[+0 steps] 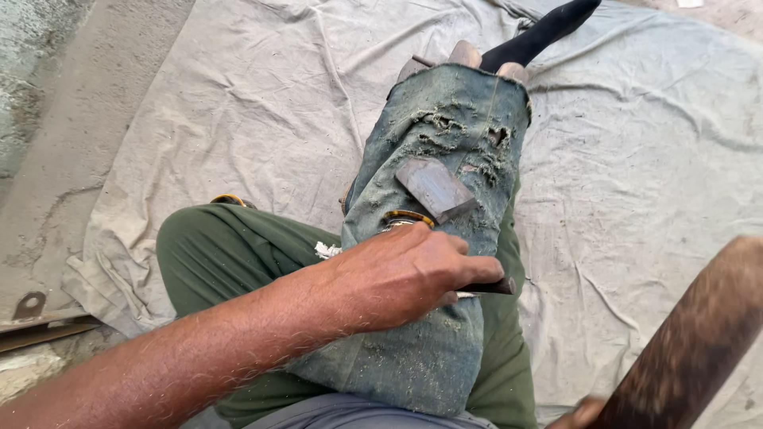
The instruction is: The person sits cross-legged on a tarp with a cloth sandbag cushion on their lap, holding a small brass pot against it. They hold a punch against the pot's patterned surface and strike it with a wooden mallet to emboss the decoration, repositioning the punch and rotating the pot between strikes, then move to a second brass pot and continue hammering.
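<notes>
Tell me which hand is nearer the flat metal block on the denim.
Left. The left hand rests on the denim just below the metal block; the right hand is far off at the bottom edge.

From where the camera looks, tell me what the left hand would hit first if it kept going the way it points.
The left hand points rightward across the lap, gripping a dark tool. Straight on, it would likely leave the frayed denim cloth and cross the green trouser leg, then meet the pale ground sheet. Depth is uncertain.

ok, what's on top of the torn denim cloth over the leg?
On the denim cloth lies a flat grey block. The left hand rests on it too, holding a dark tool. A curved amber piece peeks out; the hand hides the rest.
</notes>
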